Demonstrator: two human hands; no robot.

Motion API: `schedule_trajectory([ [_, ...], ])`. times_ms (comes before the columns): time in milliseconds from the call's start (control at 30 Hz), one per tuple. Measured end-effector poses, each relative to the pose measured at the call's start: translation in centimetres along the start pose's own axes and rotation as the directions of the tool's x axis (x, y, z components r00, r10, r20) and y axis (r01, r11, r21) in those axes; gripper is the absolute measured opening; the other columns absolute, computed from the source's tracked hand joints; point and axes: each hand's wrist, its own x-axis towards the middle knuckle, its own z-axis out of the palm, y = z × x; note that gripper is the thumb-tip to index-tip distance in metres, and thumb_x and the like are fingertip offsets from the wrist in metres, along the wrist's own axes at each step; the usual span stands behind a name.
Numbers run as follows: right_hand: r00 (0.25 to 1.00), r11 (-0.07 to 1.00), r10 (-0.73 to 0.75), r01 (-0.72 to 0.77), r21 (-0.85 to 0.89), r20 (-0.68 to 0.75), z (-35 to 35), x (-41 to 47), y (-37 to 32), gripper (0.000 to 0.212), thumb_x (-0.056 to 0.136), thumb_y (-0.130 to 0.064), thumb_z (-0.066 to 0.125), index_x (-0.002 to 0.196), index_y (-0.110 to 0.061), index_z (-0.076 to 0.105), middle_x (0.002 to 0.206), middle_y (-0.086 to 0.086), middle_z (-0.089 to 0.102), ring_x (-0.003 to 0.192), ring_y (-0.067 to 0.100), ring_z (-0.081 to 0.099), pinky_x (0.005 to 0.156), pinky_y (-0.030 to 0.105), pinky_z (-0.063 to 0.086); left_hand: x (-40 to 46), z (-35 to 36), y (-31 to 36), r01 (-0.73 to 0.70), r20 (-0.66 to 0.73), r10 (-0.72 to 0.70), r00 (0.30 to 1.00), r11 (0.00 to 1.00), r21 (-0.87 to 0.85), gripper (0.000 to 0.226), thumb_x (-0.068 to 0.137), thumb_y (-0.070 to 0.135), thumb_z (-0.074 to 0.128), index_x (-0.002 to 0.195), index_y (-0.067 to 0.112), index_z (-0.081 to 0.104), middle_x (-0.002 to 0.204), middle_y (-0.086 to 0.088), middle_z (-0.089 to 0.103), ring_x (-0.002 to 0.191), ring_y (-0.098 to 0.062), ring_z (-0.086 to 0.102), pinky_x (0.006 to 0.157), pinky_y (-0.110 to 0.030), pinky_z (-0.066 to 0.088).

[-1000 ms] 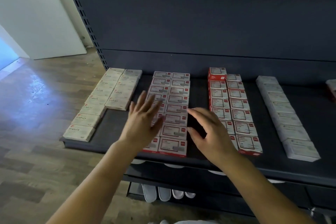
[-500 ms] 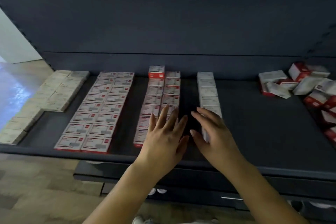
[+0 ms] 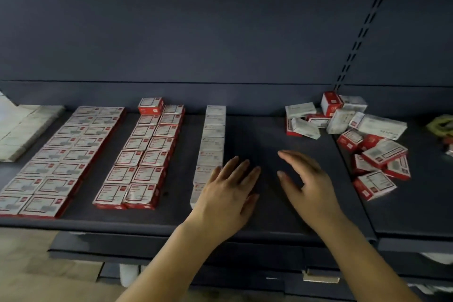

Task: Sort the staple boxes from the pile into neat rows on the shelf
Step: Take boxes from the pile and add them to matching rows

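Left hand (image 3: 226, 197): my grip is slack, fingers straight and spread, palm down over the near end of the white single row (image 3: 212, 141), covering its last boxes. It holds nothing.
Right hand (image 3: 310, 189): also empty, fingers loosely extended and thumb apart, poised above bare shelf (image 3: 257, 137) between the white row and the pile.
What changed: a second ago both my hands were over the left red-and-white double row (image 3: 61, 159); half a second ago they were at the next one. Now they have slid rightward, and my view has swung with them, so the whole pile has come into sight.
What that means: I judge the squaring-up of the laid rows is finished, and the next box must come from the pile.
Middle rows: the second red double row (image 3: 144, 154) lies flat, with one extra red box (image 3: 150, 105) stacked at its far end.
Pile (image 3: 362, 144): staple boxes, red and white mixed, lie tumbled at the right of the shelf, some tilted on one another, well apart from my right hand.
Far left: pale boxes (image 3: 27, 127) in rows, partly cut off by the frame.
Far right edge: something yellow-green (image 3: 441, 126), too blurred to name.
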Motion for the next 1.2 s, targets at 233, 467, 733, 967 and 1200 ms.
schedule_trajectory([
  [233,0.996,0.976,0.084,-0.074,-0.205,0.038,-2.2,6.5,6.4,0.050,0.073,0.014,0.060,0.121,-0.001,0.058,0.123,0.018,0.058,0.116,0.036,0.051,0.101,0.027,0.032,5.8,-0.4,-0.9,0.118,0.053,-0.115,0.992,0.992,-0.047,0.050,0.095,0.033,0.044,0.140,0.014,0.041,0.142,-0.007,0.044,0.137,-0.026,0.032,0.110,-0.039,0.030],
  [467,0.899,0.822,0.231,0.024,-0.569,0.372,-1.8,10.3,8.2,0.077,0.077,-0.005,0.060,0.145,-0.018,0.026,0.151,0.001,0.027,0.138,0.025,0.018,0.113,0.039,0.019,7.6,0.0,-1.5,0.179,0.132,-0.182,0.975,0.983,0.034,0.051,0.096,0.031,0.045,0.144,0.018,0.033,0.147,0.000,0.035,0.140,-0.019,0.020,0.112,-0.034,0.024],
  [733,0.886,0.794,0.214,0.088,-0.602,0.411,-1.6,10.7,8.9,0.072,0.077,-0.006,0.059,0.142,-0.020,0.032,0.144,0.002,0.034,0.133,0.025,0.022,0.108,0.040,0.022,6.5,0.8,-1.3,0.161,0.144,-0.161,0.977,0.987,0.007,0.048,0.096,0.031,0.046,0.142,0.021,0.038,0.147,0.002,0.036,0.140,-0.016,0.021,0.113,-0.032,0.021],
  [967,0.945,0.858,0.053,0.123,-0.500,0.323,-1.3,9.0,8.3,0.060,0.076,-0.002,0.063,0.134,-0.007,0.046,0.129,0.012,0.045,0.124,0.032,0.039,0.110,0.045,0.021,5.5,1.6,-1.0,0.141,0.034,-0.138,0.990,0.980,-0.142,0.044,0.093,0.028,0.053,0.136,0.018,0.048,0.142,-0.003,0.046,0.137,-0.020,0.031,0.112,-0.034,0.027],
  [1200,0.968,0.972,-0.225,0.231,-0.047,0.110,-1.0,5.2,2.1,0.062,0.061,0.007,0.079,0.119,0.001,0.060,0.109,0.016,0.060,0.098,0.029,0.060,0.088,0.030,0.043,3.2,0.1,1.8,0.326,0.165,-0.495,0.853,0.260,-0.909,0.038,0.082,0.023,0.067,0.119,0.015,0.061,0.107,-0.001,0.069,0.100,-0.010,0.064,0.085,-0.023,0.051],
])
